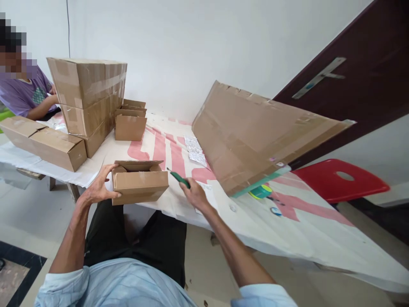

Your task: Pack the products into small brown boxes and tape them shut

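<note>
Gripping small carton (pixel 140 181) by one end, left fingers (pixel 111 167); right fingers (pixel 191 189) wrapped round green-handled tool (pixel 178 177).

No legible lettering, broad red strokes (pixel 159 147) on the white desk cover (pixel 255 230), unreadable, faint print on a paper sheet (pixel 211 195), small sticker (pixel 280 164) on the cardboard panel (pixel 252 132), both illegible.

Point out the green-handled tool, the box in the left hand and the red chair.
Green-handled tool (pixel 179 178): head view, on its handle.
Held box (pixel 140 180): head view, on its lighter panel.
Red chair (pixel 330 183): head view, panel beside its oval hole.
</note>
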Demonstrator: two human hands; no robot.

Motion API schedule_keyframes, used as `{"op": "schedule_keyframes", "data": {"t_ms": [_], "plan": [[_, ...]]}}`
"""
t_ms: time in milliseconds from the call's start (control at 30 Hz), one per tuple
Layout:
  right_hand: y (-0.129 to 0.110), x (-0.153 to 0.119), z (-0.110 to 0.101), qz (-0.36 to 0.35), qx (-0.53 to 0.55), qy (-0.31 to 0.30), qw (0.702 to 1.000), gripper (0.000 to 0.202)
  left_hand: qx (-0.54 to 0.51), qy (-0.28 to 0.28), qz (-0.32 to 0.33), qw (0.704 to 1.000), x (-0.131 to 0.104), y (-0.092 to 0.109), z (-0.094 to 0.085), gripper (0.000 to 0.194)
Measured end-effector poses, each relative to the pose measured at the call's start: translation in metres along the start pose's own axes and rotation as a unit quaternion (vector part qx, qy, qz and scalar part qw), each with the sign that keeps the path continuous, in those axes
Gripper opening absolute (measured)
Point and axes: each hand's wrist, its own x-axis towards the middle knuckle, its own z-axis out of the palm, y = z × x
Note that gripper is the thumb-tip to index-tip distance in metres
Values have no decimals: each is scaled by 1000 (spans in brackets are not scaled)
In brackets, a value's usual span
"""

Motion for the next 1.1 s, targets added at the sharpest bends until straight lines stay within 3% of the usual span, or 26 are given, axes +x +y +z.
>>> {"op": "schedule_keyframes", "data": {"t_ms": [100, 167, 267, 333, 467, 600, 733, 867, 1000, 1100], "plan": [[15, -20, 39, 6, -10, -6, 1000, 32, -4, -10, 2, 1000, 2, -3, -4, 113], [12, -19, 43, -8, 4, 3, 1000, 32, -6, -16, -5, 1000, 3, -4, -6, 118], [-13, -2, 27, -48, 63, 53, 995, 34, -8, -22, -19, 1000, 5, -3, -8, 122], [-40, 12, 11, -114, 101, 61, 987, 33, -9, -27, -22, 999, 7, -2, -8, 123], [-98, 29, -9, -241, 113, -16, 964, 29, -12, -33, -23, 999, 10, 0, -7, 122], [-129, 31, -16, -278, 94, -113, 949, 23, -36, -30, -40, 998, 10, 0, -8, 120], [-137, 16, -28, -292, 111, -102, 945, 19, -87, -16, -45, 995, 7, 1, -9, 97], [-137, -19, -36, -329, 108, -101, 933, 24, -81, 6, -61, 995, 11, 2, -6, 83], [-135, -47, -25, -351, 65, -101, 929, 35, -31, -15, -51, 998, 20, 1, -2, 113], [-134, -46, -15, -357, 43, -97, 928, 36, 12, -24, -35, 999, 25, 4, -1, 130]]}}
